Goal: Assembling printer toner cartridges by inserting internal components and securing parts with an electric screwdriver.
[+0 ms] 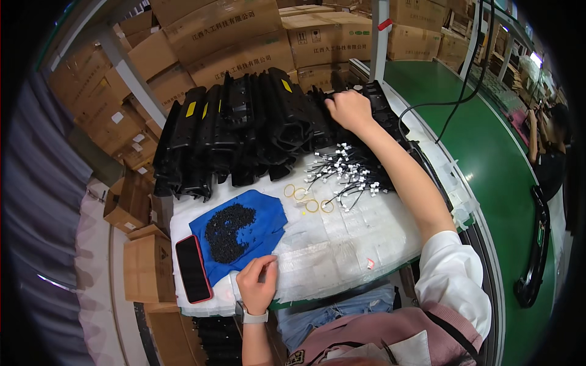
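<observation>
While the right hand reaches far across the tabletop, its fingers lie curled over the top edge of one black plastic part at the right end of the row of black plastic parts; I cannot tell whether the grip is fully closed. The left hand rests at the near edge of the tabletop, its fingertips pressed together as if pinching something small, but what it pinches is too small to see.

To do this step well, I think the right hand should take the part by a firm edge and lift it straight up, because the neighbours lean closely on each other and may tip. The bundle of thin black wires with white connectors lies just below the arm, so the part should pass above it and not drag through.

There is no real bin on the tabletop. The blue cloth serves as a holder: on it lies a heap of small black pieces. Some yellow rubber bands lie loose beside it, and a phone in a red case lies at its left. Cardboard boxes stand stacked behind the row; they are closed, so their contents are hidden.
</observation>
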The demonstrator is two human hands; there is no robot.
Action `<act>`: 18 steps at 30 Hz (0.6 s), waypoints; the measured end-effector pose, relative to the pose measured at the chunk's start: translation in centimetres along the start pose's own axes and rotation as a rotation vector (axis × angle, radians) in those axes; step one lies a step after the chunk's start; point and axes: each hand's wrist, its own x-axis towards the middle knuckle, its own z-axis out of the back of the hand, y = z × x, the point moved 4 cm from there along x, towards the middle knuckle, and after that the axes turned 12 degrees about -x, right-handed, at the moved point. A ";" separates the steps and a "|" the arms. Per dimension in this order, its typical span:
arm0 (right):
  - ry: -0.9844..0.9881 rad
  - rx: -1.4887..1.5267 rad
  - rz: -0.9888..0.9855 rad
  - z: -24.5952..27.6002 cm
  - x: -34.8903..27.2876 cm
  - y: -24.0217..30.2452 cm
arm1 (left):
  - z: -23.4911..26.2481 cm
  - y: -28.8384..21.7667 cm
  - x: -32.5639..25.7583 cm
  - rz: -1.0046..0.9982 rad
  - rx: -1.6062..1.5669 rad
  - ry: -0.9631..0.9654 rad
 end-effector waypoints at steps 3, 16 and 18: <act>0.285 -0.117 0.095 1.2 0.6 3.0 | 0.1 0.2 0.0 0.003 0.009 0.017; 0.351 -0.063 -0.136 -1.4 1.4 2.0 | -0.2 0.4 -0.3 -0.022 -0.009 0.039; 0.347 -0.051 -0.144 -1.8 1.4 1.5 | -0.2 0.3 -0.3 -0.028 -0.011 0.046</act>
